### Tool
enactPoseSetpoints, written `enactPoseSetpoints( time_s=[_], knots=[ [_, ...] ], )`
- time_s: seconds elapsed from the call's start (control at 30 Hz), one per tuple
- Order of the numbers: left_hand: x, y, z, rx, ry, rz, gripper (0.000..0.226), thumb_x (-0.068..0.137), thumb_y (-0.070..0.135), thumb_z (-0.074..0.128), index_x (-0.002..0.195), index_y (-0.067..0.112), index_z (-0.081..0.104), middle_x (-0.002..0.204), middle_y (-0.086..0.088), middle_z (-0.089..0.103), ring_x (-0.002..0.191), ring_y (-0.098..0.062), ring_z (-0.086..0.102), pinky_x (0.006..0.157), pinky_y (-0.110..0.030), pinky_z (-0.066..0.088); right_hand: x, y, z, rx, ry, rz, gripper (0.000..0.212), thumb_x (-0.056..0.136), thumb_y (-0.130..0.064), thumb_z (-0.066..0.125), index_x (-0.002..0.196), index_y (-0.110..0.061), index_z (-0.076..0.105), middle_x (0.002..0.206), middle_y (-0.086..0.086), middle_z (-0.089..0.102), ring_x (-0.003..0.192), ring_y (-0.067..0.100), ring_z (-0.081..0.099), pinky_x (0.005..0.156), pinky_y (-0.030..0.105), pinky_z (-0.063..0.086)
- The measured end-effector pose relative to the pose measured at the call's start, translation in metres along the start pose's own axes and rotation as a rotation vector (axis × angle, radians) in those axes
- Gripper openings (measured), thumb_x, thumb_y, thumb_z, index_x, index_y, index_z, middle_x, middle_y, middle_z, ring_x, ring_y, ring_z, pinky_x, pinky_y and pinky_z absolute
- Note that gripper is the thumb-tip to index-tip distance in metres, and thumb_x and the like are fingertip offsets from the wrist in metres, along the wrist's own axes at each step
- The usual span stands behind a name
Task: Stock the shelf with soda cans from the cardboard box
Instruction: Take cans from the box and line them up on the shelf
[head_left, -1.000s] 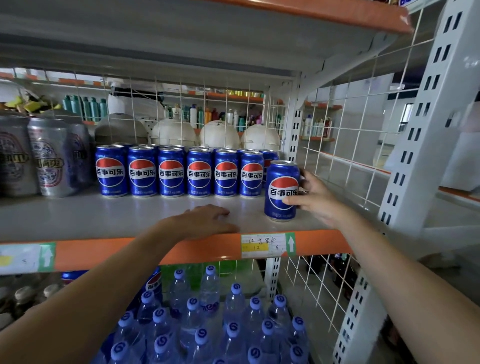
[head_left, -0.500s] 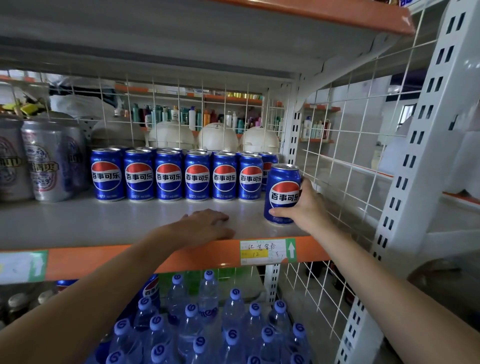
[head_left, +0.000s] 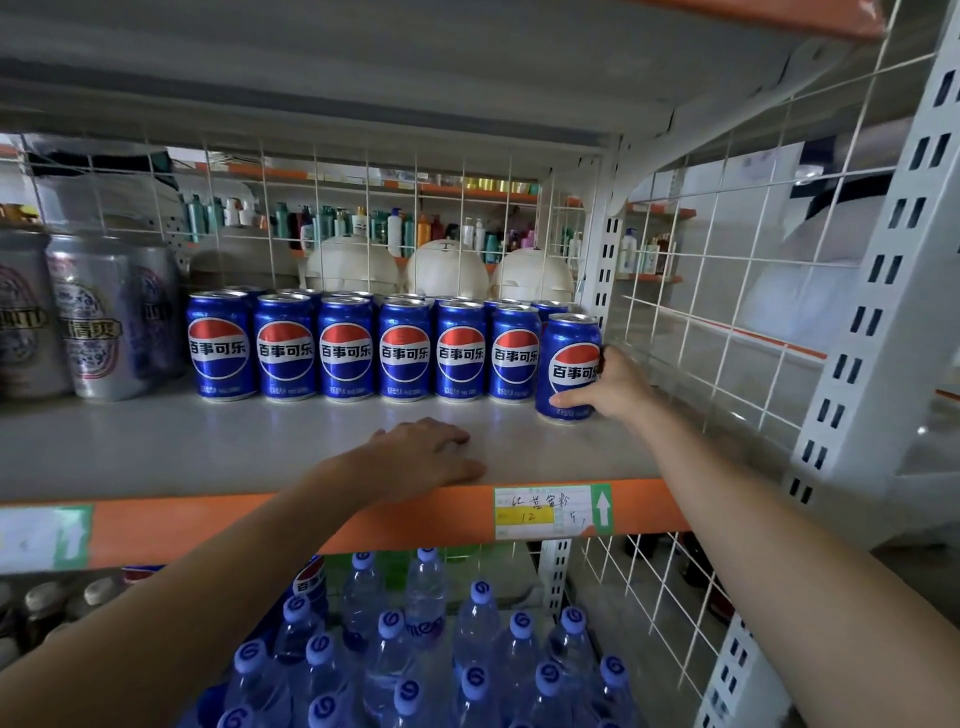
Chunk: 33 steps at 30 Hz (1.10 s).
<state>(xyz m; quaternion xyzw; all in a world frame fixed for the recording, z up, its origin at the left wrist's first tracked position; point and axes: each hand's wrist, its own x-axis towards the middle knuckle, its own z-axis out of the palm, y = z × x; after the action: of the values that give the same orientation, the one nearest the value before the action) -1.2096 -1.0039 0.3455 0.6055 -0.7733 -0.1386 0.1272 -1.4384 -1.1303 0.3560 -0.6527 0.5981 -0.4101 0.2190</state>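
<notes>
The fingers (head_left: 570, 399) of the right hand (head_left: 610, 387) were curled round a blue soda can (head_left: 563, 358), with the thumb at the front near its foot and the others hidden behind it. The can stood upright on the shelf (head_left: 208, 447), at the right end of the front row of cans (head_left: 374, 351). It was just beside the last one and a little nearer to me than the line; I could not tell if the two touched. The left hand (head_left: 428, 452) lay flat on the shelf near its orange front edge, fingers relaxed, holding nothing. Tall silver cans (head_left: 96, 317) stood to the left of the row, and the wire side panel (head_left: 727, 312) was near on the right. I judged the task well advanced, as this stretch looked almost filled. What was left here, I thought, was to push the can into line and let go. The cardboard box was out of view, so I could not say how many cans waited.
</notes>
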Motion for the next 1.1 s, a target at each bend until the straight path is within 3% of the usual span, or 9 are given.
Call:
enactPoseSetpoints(
  time_s=[0.1, 0.27, 0.4, 0.67, 1.1],
  knots=[
    [-0.002, 0.002, -0.001, 0.011, -0.007, 0.014, 0.052, 0.093, 0.047, 0.044, 0.14, 0.026, 0.036, 0.148, 0.001, 0.033, 0.133, -0.02, 0.034, 0.112, -0.041, 0.024, 0.009, -0.002, 0.004, -0.007, -0.008, 0.025, 0.081, 0.045, -0.017, 0.093, 0.117, -0.013, 0.056, 0.117, 0.006, 0.065, 0.107, 0.026, 0.061, 0.094, 0.046, 0.049],
    [-0.004, 0.002, -0.001, -0.025, 0.012, 0.005, 0.053, 0.092, 0.047, 0.046, 0.14, 0.026, 0.037, 0.147, 0.001, 0.035, 0.132, -0.02, 0.035, 0.111, -0.038, 0.024, 0.025, 0.003, 0.011, -0.022, 0.025, 0.024, 0.104, 0.031, -0.029, 0.093, 0.123, -0.014, 0.048, 0.122, 0.007, 0.061, 0.112, 0.028, 0.058, 0.095, 0.048, 0.048],
    [-0.002, -0.001, 0.0, -0.002, 0.012, 0.004, 0.054, 0.092, 0.049, 0.046, 0.14, 0.026, 0.037, 0.148, 0.002, 0.034, 0.134, -0.02, 0.033, 0.113, -0.039, 0.022, 0.025, -0.002, 0.011, -0.016, 0.09, 0.036, 0.095, 0.051, -0.01, 0.091, 0.129, -0.01, 0.036, 0.13, 0.01, 0.053, 0.12, 0.031, 0.051, 0.1, 0.049, 0.043],
    [-0.008, 0.004, -0.002, 0.037, 0.0, 0.048, 0.045, 0.096, 0.042, 0.042, 0.139, 0.029, 0.04, 0.15, 0.004, 0.031, 0.137, -0.019, 0.026, 0.114, -0.04, 0.02, 0.046, 0.009, 0.017, 0.033, 0.102, 0.057, 0.089, 0.049, -0.005, 0.089, 0.123, -0.012, 0.041, 0.125, 0.011, 0.056, 0.115, 0.032, 0.054, 0.096, 0.052, 0.046],
    [0.002, -0.003, 0.006, -0.099, 0.061, -0.01, 0.052, 0.091, 0.045, 0.049, 0.138, 0.022, 0.043, 0.146, -0.001, 0.038, 0.136, -0.022, 0.031, 0.114, -0.045, 0.021, 0.052, 0.013, 0.025, -0.043, 0.166, -0.003, 0.088, 0.05, -0.017, 0.091, 0.124, -0.013, 0.042, 0.126, 0.01, 0.058, 0.116, 0.032, 0.055, 0.098, 0.052, 0.044]
  ],
)
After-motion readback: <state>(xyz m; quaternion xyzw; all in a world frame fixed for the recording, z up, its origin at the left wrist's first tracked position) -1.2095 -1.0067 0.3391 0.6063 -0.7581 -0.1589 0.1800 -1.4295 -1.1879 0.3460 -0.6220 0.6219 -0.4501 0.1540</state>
